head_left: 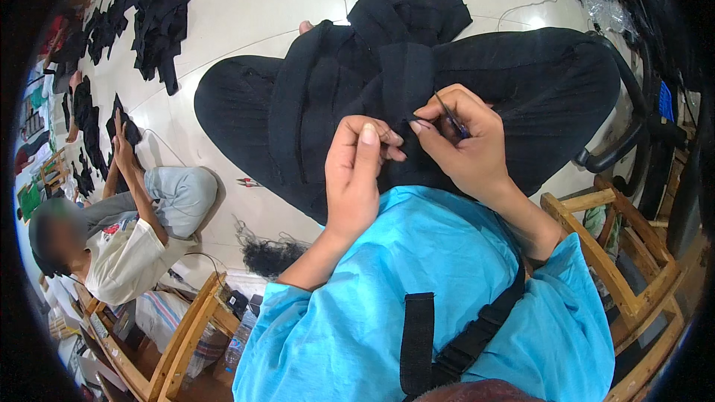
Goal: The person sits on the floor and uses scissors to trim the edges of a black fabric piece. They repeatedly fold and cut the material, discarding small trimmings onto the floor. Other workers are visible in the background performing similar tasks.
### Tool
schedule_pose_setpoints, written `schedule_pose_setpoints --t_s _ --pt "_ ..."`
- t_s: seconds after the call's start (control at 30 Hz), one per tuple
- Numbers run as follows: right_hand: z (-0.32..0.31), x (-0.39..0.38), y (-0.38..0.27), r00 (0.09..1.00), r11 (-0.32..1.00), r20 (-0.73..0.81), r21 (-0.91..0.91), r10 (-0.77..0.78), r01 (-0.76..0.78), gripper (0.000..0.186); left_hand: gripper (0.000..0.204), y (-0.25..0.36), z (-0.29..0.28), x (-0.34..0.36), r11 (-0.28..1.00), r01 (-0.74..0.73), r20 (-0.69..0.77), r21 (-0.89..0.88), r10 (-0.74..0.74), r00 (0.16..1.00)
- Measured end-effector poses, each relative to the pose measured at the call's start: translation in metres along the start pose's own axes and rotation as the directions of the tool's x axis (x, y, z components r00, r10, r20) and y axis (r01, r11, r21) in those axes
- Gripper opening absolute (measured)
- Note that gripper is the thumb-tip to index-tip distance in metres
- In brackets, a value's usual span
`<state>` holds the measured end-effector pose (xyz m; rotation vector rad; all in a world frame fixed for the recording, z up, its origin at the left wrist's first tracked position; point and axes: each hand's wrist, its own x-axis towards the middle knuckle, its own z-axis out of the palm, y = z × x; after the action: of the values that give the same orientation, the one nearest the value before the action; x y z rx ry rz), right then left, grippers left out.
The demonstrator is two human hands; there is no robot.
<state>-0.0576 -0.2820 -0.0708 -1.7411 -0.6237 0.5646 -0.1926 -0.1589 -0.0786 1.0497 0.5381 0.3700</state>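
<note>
Worker sits cross-legged on the glossy pale tile floor (231, 123); the folded black woven cloth (408, 74) lies across the lap, over loose black fabric trousers (558, 67), its near part just beneath both hands. Right hand (475, 141): a slim, dark, pointed metal tool (449, 112) is gripped within the curled fingers, while thumb and forefinger come together at a small dark wisp (410, 123), cloth edge or thread, too small to tell. Left hand (354, 164): fingers loosely curled, thumb laid along the forefinger, fingertips near the right thumb; cannot tell whether a fine strand is pinched there. Step in hand judged to be close detail work at that wisp. To do it well: steady the cloth on the thigh so that the worked spot stays flat, keep the left fingertips out of the line of the tool's point, and use small wrist turns rather than pulls, since a tug could pucker the weave. Black on black gives poor contrast; tilting the spot toward the light should help separate strand from cloth
</note>
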Motion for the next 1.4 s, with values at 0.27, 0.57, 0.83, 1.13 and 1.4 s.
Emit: schedule_pose_setpoints --t_s 0.27,0.57,0.83,1.13,1.4 --pt "0.002 -0.011 -0.001 0.985 0.971 0.130 0.194 0.113 -0.137 0.018 0.021 -0.002 -0.003 0.007 0.999 -0.013 -0.018 0.039 0.014 1.000" --pt "-0.006 -0.017 -0.006 0.701 0.563 0.570 0.438 0.429 -0.701 0.053 0.020 -0.001 -0.006 0.005 0.955 -0.073 -0.053 0.289 0.092 0.994" --pt "-0.005 -0.017 -0.007 0.670 0.539 0.615 0.426 0.416 -0.726 0.054 0.019 -0.005 -0.007 0.004 0.951 -0.152 -0.055 0.269 0.172 0.983" --pt "-0.003 -0.015 -0.010 0.653 0.507 0.618 0.431 0.438 -0.747 0.049 0.019 -0.002 -0.012 0.001 0.879 -0.191 0.019 0.437 0.203 0.979" --pt "-0.002 -0.017 -0.012 0.622 0.507 0.623 0.384 0.475 -0.772 0.047 0.020 -0.006 -0.014 0.002 0.887 -0.178 0.024 0.427 0.185 0.982"
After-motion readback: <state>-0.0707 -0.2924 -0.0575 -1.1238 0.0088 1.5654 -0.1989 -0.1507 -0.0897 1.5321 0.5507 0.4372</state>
